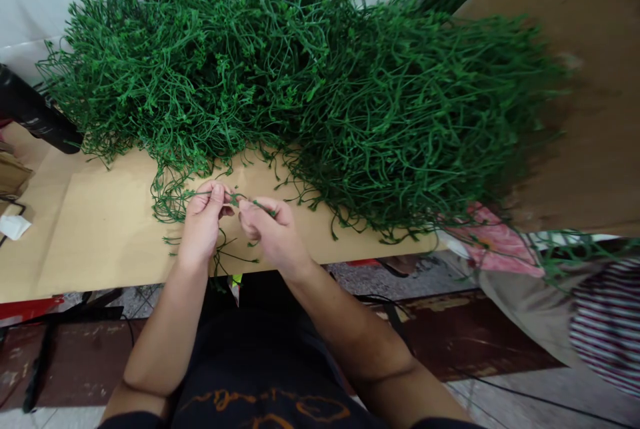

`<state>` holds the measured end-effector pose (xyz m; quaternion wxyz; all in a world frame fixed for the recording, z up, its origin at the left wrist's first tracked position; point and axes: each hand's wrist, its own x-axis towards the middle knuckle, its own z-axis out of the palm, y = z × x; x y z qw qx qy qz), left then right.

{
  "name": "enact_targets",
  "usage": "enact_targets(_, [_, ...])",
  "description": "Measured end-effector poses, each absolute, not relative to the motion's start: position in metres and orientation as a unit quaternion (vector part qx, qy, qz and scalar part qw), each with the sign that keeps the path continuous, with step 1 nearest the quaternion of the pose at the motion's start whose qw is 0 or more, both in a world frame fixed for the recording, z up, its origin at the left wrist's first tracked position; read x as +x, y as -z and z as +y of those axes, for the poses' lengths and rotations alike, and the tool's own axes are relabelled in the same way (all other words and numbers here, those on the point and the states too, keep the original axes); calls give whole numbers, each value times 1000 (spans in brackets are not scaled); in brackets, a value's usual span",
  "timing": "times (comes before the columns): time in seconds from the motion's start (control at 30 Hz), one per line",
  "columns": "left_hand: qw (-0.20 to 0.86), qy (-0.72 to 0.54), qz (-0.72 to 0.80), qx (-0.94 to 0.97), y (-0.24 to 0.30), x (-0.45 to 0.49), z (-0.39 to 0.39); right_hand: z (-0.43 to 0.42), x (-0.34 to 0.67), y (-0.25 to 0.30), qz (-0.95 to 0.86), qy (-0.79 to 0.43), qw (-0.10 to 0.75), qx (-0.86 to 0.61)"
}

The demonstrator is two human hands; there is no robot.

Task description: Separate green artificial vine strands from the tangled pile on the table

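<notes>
Both hands meet over the near part of a cardboard-covered table (110,216). My left hand (204,219) pinches a thin green artificial stem (234,198) between thumb and fingers. Just to its right, my right hand (273,226) is closed on green stem pieces as well, one end poking out past the thumb. Where the fingertips come together, small green forked tips show. A few loose stems (225,252) lie below the hands near the table edge, and a small tangle (167,196) rests left of my left hand.
A large heap of green artificial stems (240,69) fills the back of the table. A black cylindrical object (37,109) leans at the left. Brown cardboard (590,96) rises at the right. Another person in a striped garment (607,326) sits at the right, beside a pink patterned cloth (500,242).
</notes>
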<state>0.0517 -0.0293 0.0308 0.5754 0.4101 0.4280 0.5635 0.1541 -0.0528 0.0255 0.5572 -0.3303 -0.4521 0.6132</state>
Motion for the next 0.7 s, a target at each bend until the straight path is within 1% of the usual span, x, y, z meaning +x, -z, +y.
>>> enact_targets(0.13, [537,-606,395,433,-40,61,-35,-62,149,-31,-558,-518,575,-299])
enact_targets(0.23, [536,-617,376,437,-48,68,-37,-65,150,-37,-597,-456,588,-300])
enact_targets(0.3, [541,-609,395,425,-52,66,-31,-72,151,-40,-625,-433,587,-279])
enact_targets(0.37, [534,-617,441,375,-54,56,-19,-84,151,-42,-691,-424,555,-188])
enact_targets(0.43, [505,-658,479,289,-57,40,-6,-98,149,-43,-765,-416,486,-80])
enact_targets(0.47, [476,-689,481,260,-59,32,-2,-102,149,-43,-788,-406,462,-37])
enact_targets(0.5, [453,-711,467,265,-60,25,-1,-104,150,-44,-795,-399,457,-25])
enact_targets(0.57, [455,-691,446,341,-63,18,-6,-97,155,-49,-749,-416,505,-107])
enact_targets(0.63, [467,-627,441,441,-64,22,-19,-82,165,-54,-638,-446,571,-261])
enact_targets(0.7, [461,-572,444,513,-61,30,-34,-67,174,-57,-547,-463,584,-382])
